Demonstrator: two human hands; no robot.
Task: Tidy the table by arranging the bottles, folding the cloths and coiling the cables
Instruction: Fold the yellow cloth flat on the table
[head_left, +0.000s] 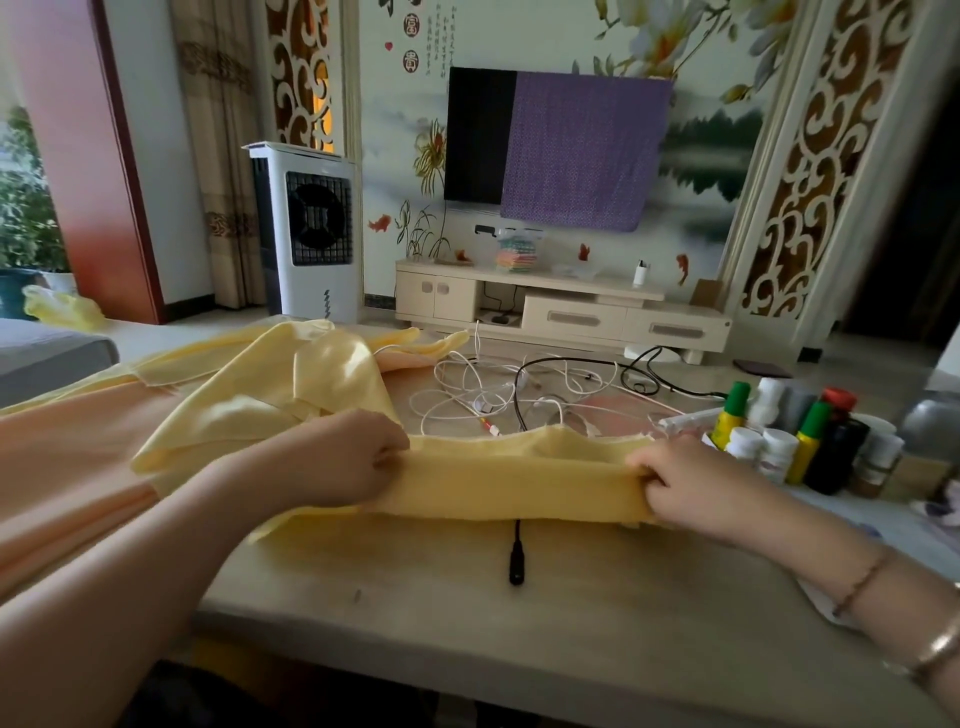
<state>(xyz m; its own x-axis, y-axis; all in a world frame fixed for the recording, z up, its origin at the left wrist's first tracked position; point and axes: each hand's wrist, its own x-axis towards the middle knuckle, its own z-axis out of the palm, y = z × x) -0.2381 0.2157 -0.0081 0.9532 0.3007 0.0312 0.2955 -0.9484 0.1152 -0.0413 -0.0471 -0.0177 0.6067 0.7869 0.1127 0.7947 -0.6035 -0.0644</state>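
A yellow cloth (509, 480) is stretched between my hands above the wooden table (467, 613). My left hand (353, 457) grips one end with curled fingers, and my right hand (675, 483) grips the other. The rest of the yellow cloth trails back to the left in loose folds. A peach cloth (67, 467) lies flat on the left. Behind the cloth, tangled white cables (478, 389) and a black cable (639, 374) lie in a heap. A black plug (516, 564) pokes out from under the cloth. Several bottles (795, 441) stand clustered at the right.
A white fan unit (306, 234) stands on the floor beyond the table, beside a TV cabinet (561, 306) under a wall screen. A grey rounded object (930, 421) sits at the far right past the bottles.
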